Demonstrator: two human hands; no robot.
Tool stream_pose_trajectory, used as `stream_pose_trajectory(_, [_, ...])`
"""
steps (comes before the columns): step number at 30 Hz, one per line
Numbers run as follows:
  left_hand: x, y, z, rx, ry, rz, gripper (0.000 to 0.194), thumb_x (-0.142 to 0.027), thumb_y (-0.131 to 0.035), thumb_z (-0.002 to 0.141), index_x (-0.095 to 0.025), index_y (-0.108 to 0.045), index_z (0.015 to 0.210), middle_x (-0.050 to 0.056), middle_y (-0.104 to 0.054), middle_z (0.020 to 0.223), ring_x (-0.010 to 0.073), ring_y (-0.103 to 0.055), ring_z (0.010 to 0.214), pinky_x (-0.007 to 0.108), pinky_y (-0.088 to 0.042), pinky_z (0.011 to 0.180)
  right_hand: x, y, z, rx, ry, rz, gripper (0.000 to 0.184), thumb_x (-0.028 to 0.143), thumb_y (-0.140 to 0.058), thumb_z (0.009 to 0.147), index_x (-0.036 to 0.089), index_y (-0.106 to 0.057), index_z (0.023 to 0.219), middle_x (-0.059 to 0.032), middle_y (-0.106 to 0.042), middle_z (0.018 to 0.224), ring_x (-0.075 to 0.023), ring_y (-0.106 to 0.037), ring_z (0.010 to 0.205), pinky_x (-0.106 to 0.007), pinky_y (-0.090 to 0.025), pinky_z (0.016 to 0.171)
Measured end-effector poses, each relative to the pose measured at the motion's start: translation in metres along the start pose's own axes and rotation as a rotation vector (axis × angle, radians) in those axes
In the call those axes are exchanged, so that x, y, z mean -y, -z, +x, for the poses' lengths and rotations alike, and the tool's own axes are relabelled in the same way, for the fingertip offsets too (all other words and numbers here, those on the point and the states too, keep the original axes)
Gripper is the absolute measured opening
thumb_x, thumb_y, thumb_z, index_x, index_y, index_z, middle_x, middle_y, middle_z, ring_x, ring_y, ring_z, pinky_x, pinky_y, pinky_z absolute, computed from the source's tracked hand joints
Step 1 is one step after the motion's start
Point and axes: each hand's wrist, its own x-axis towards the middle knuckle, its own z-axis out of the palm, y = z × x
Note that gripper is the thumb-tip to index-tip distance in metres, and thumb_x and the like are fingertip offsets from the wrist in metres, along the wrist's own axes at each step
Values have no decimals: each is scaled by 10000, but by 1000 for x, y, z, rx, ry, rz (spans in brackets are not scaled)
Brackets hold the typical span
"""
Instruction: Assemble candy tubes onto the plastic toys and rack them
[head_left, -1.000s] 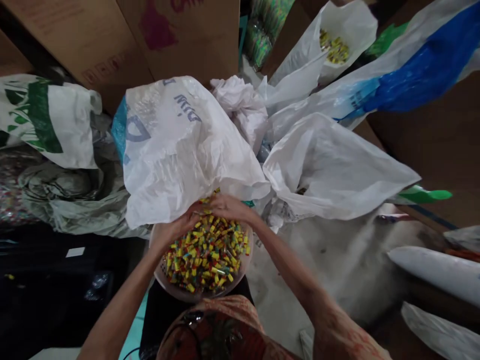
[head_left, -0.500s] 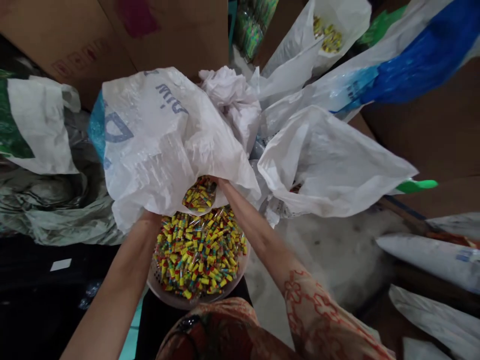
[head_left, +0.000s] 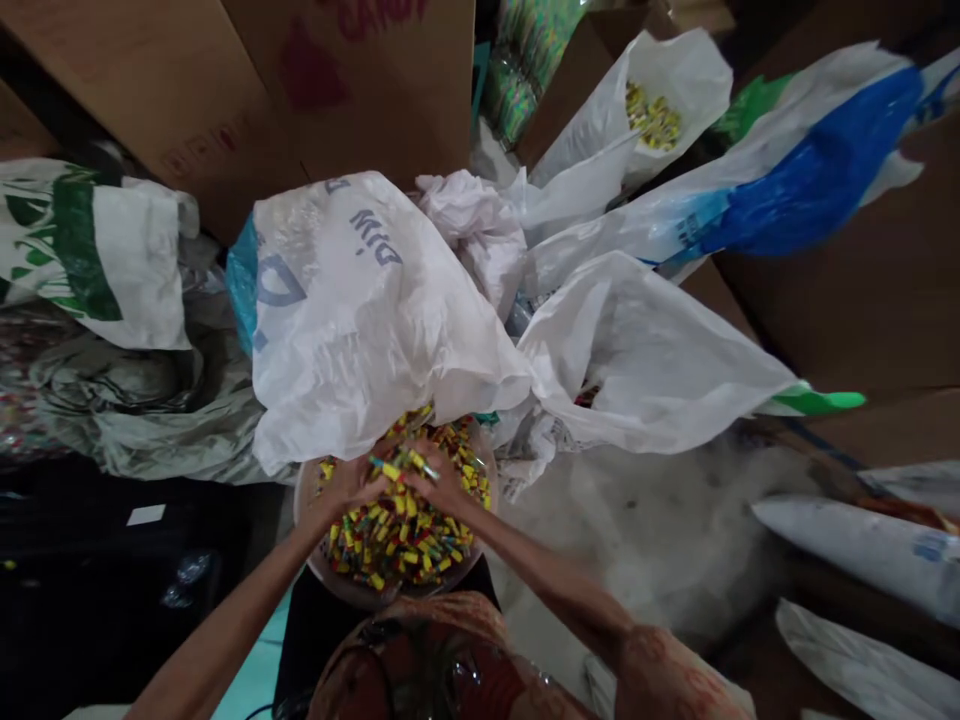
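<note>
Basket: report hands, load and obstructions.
Left hand and right hand cupping yellow pieces at basket. Basket well filled. White sack partly hiding far rim.

Dim, uneven light around you; soft sheen on printed bag [head_left: 360, 330]; lower left near black; your right hand [head_left: 439, 482] slightly blurred; edges stretched.

cardboard boxes [head_left: 360, 90], upper left | green-and-white bag [head_left: 142, 265], far left | blue-and-white bag [head_left: 802, 175], upper right | white paper [head_left: 146, 515] on black surface [head_left: 90, 570], lower left | grey floor [head_left: 637, 530]
</note>
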Motion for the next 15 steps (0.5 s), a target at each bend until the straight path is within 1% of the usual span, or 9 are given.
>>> stream_pose_trajectory(2, [-8, -12, -20, 11, -95, 58, 590, -386, -609, 885, -261, -633, 1461, 123, -627, 1462, 359, -528, 1403, 533, -445, 1161, 2, -6, -32, 53, 14, -86, 557, 292, -713, 855, 216, -657, 1405, -146, -616, 1457, -296, -569, 1361, -485, -471, 1167])
stream_pose_trajectory(4, [-17, -22, -44, 14, -150, 151, 667, -353, -591, 863, -278, -570, 1526, 133, -577, 1528, 371, -472, 1457, 577, -380, 1196, 8, -2, -54, 154, 7, -156, 643, 273, -724, 825, 243, -628, 1460, -146, -487, 1594, -318, -455, 1484, -518, -404, 1223])
stream_pose_trajectory(6, [-26, -29, -67, -1, -140, 234, 720, -327, -593, 848, -303, -518, 1564, 122, -471, 1632, 388, -397, 1512, 617, -312, 1218, 18, 13, -67, 271, -28, -187, 714, 250, -740, 786, 246, -610, 1488, -140, -341, 1693, -342, -344, 1561, -527, -345, 1259])
stream_pose_trajectory(8, [-33, -32, -88, -53, -99, 288, 725, -300, -593, 843, -318, -515, 1564, 104, -360, 1705, 406, -305, 1564, 645, -245, 1237, 25, 33, -72, 376, -58, -168, 756, 214, -742, 753, 249, -607, 1495, -129, -259, 1733, -347, -287, 1591, -528, -299, 1280])
stream_pose_trajectory(9, [-34, -31, -96, -95, -68, 303, 702, -283, -579, 852, -325, -531, 1551, 96, -331, 1719, 404, -277, 1579, 646, -229, 1244, 27, 45, -73, 416, -64, -131, 756, 200, -735, 745, 255, -614, 1489, -123, -258, 1735, -339, -286, 1593, -523, -292, 1281])
stream_pose_trajectory(11, [-32, -28, -109, -201, 24, 312, 615, -275, -541, 886, -324, -584, 1497, 92, -353, 1707, 386, -291, 1579, 626, -250, 1244, 21, 67, -71, 454, -62, -6, 697, 210, -717, 752, 267, -654, 1444, -112, -327, 1710, -317, -337, 1573, -505, -325, 1262])
stream_pose_trajectory(12, [-28, -25, -113, -261, 92, 308, 565, -295, -525, 908, -308, -608, 1466, 103, -384, 1687, 377, -324, 1564, 611, -279, 1236, 14, 76, -69, 428, -70, 67, 638, 237, -705, 769, 264, -683, 1405, -115, -398, 1674, -309, -394, 1541, -495, -363, 1236])
stream_pose_trajectory(13, [-21, -23, -116, -331, 178, 300, 526, -336, -512, 931, -280, -620, 1443, 123, -418, 1661, 373, -362, 1541, 593, -316, 1222, 4, 84, -67, 350, -100, 129, 568, 274, -688, 791, 252, -712, 1358, -125, -488, 1610, -303, -475, 1480, -484, -412, 1195])
stream_pose_trajectory(15, [-5, -18, -117, -480, 415, 272, 549, -454, -480, 962, -203, -604, 1435, 182, -477, 1591, 375, -429, 1486, 570, -380, 1184, -21, 94, -63, 41, -237, 157, 459, 361, -644, 830, 197, -750, 1246, -156, -655, 1404, -293, -632, 1259, -458, -495, 1081])
